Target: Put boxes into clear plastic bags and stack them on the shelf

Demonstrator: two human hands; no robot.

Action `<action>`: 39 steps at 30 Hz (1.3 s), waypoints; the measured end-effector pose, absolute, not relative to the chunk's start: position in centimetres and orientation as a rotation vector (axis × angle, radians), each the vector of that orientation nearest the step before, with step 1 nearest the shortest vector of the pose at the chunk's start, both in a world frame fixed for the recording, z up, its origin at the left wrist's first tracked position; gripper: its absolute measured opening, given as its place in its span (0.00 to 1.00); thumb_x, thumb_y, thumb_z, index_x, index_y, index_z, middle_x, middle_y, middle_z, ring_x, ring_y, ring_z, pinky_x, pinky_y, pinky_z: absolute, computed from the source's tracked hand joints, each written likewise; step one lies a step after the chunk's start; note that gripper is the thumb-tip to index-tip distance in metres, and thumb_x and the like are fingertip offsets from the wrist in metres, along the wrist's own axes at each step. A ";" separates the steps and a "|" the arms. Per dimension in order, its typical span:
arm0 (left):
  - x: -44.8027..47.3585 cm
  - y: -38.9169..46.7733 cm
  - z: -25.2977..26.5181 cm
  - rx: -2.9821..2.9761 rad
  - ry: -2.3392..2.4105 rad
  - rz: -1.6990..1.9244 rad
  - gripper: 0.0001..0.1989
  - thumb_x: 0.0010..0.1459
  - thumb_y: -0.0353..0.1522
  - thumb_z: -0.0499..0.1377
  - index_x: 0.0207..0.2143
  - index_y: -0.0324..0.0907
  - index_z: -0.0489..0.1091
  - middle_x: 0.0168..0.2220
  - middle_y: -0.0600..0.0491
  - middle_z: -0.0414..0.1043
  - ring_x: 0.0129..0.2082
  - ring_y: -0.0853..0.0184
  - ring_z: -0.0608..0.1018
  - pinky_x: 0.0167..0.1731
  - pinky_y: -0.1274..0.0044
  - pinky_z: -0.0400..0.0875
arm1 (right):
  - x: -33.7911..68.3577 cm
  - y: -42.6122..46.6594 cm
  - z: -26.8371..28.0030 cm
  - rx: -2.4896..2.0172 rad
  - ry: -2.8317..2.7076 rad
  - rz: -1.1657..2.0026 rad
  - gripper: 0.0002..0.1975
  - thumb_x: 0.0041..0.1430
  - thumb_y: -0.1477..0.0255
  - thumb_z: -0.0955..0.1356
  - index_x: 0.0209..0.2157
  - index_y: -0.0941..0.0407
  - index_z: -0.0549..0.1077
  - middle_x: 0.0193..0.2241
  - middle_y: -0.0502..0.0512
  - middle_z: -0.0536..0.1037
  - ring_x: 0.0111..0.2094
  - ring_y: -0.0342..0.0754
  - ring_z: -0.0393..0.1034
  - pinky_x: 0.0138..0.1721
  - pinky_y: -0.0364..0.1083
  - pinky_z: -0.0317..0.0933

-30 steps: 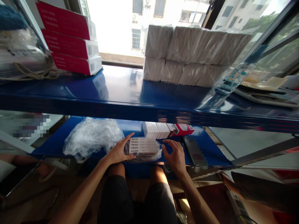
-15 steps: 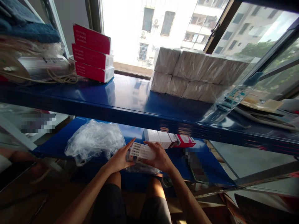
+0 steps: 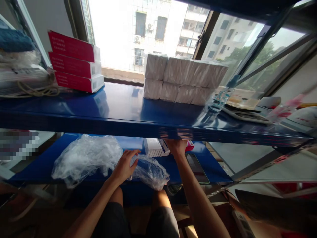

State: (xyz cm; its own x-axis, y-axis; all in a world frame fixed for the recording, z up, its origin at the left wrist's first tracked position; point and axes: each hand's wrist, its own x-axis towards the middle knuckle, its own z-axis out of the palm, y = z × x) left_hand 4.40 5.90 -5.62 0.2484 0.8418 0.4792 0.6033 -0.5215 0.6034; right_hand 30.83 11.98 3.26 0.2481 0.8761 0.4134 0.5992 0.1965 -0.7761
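Observation:
My left hand is over the lower shelf, thumb and fingers apart, at the left end of a crumpled clear plastic bag. Its fingertips appear to touch the bag. My right hand reaches in under the upper shelf's front edge, which hides its fingers, so I cannot see what they hold. It is beside a row of white boxes. Behind it, a red-and-white box shows in part. Left of my left hand lies a large heap of clear plastic bags.
A phone lies right of the boxes on the blue lower shelf. Above, the blue upper shelf carries stacked red boxes, plastic-wrapped white packs and a clear bottle. Its front edge overhangs my hands.
The white box with printed labels that both hands held is no longer visible between them. My right hand has moved forward and right under the upper shelf. The view has shifted to the right.

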 end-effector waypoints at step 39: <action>-3.6 3.7 -2.8 1.534 1.626 1.592 0.12 0.63 0.36 0.56 0.45 0.43 0.75 0.38 0.52 0.76 0.34 0.66 0.83 0.35 0.75 0.80 | 24.7 8.0 -1.2 -1.343 -1.521 0.783 0.22 0.59 0.71 0.61 0.53 0.52 0.73 0.23 0.49 0.73 0.25 0.51 0.71 0.31 0.47 0.65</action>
State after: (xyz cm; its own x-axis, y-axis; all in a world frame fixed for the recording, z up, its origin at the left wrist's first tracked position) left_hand -3.64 3.73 -2.82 -0.3216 0.8613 0.3935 0.4119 -0.2470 0.8771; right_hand 24.74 8.03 -1.22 0.0298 0.9733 0.2275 0.3809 0.1993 -0.9029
